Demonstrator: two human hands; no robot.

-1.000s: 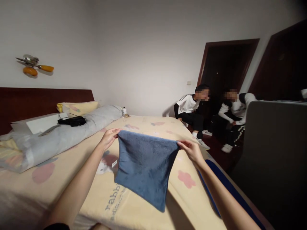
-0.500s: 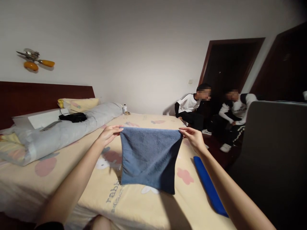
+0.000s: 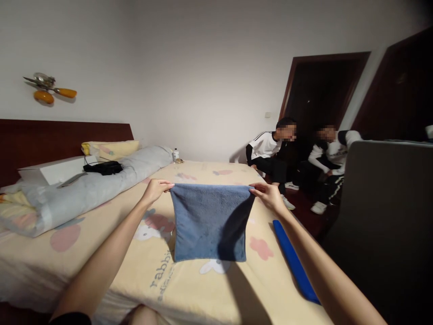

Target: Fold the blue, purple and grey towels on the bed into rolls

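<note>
A blue cloth [image 3: 209, 221] hangs stretched between my two hands over the bed [image 3: 128, 280], its top edge nearly level. My left hand [image 3: 158, 189] pinches the cloth's upper left corner. The upper right corner is pinched in my right hand [image 3: 269, 195]. A dark shadow falls across the right part of the cloth. Partly behind my right forearm, a long flat blue object [image 3: 294, 262] lies on the bed's right side.
A rolled grey quilt [image 3: 101, 189] bears a white box [image 3: 57, 170] and a black item [image 3: 103, 168]. A small bottle [image 3: 176, 155] stands at the far edge. Two people [image 3: 267, 149] sit beyond the bed. A dark grey panel [image 3: 385, 216] rises at the right.
The cloth's lower edge has straightened and its lower right corner has swung up and away. My right hand has shifted slightly left with its corner.
</note>
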